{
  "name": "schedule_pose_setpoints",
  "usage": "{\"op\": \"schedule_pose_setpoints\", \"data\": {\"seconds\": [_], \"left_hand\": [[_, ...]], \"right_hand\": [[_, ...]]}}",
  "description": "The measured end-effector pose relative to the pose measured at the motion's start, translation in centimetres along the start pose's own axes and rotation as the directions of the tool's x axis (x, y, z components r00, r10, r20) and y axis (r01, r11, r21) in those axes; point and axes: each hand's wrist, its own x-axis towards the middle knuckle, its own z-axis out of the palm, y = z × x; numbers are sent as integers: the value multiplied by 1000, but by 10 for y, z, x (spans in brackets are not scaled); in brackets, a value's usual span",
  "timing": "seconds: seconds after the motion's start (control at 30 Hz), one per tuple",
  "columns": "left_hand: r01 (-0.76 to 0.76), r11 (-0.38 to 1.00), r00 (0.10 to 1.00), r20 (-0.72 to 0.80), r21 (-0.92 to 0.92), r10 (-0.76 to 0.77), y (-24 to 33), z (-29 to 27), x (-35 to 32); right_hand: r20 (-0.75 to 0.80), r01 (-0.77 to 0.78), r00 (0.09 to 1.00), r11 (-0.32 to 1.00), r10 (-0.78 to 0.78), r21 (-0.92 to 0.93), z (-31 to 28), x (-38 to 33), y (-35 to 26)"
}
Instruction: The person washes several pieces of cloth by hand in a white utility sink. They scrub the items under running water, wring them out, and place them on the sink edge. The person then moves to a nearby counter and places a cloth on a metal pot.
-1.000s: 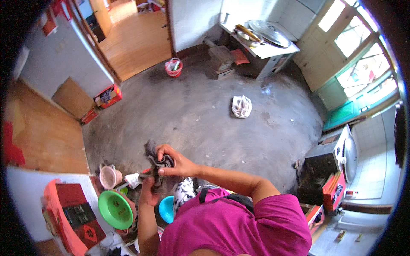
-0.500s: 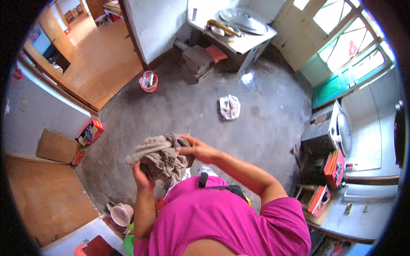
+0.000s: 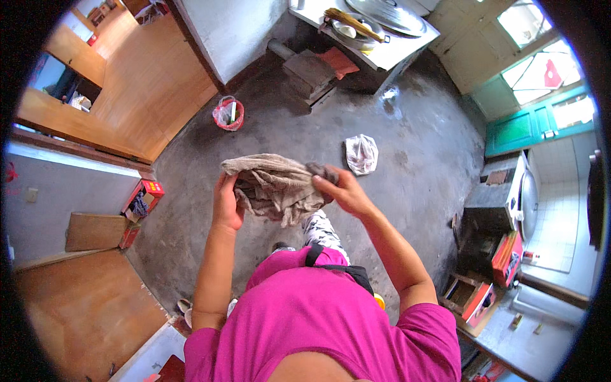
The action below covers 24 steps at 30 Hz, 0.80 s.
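A crumpled grey-brown cloth (image 3: 277, 191) is stretched between my two hands, above the floor and in front of my body. My left hand (image 3: 228, 205) grips its left end, with the thumb toward me and the fingers behind the fabric. At the other end, my right hand (image 3: 345, 192) is closed on a darker bunched part, thumb on top. The middle of the cloth hangs in loose folds. Its exact kind I cannot make out.
A white plastic bag (image 3: 362, 155) lies on the dark floor ahead. Farther off are a red lined basket (image 3: 228, 114), a low grey block-like object (image 3: 309, 73) and a white table (image 3: 387, 56). A red box (image 3: 147, 195) stands by the left wall, and a counter (image 3: 541, 318) runs along the right.
Both hands have moved up and away from my body with the cloth. They are farther apart, and the cloth is spread wider than before.
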Motion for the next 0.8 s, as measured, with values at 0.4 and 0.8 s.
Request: {"op": "schedule_pose_setpoints", "data": {"seconds": [0.4, 0.8], "left_hand": [[-397, -269, 676, 478, 877, 561, 22, 88, 150], [-114, 972, 980, 139, -204, 144, 69, 77, 209]], "right_hand": [[-55, -91, 991, 928, 119, 362, -117, 161, 2], [-190, -29, 981, 994, 50, 109, -101, 259, -43]]}}
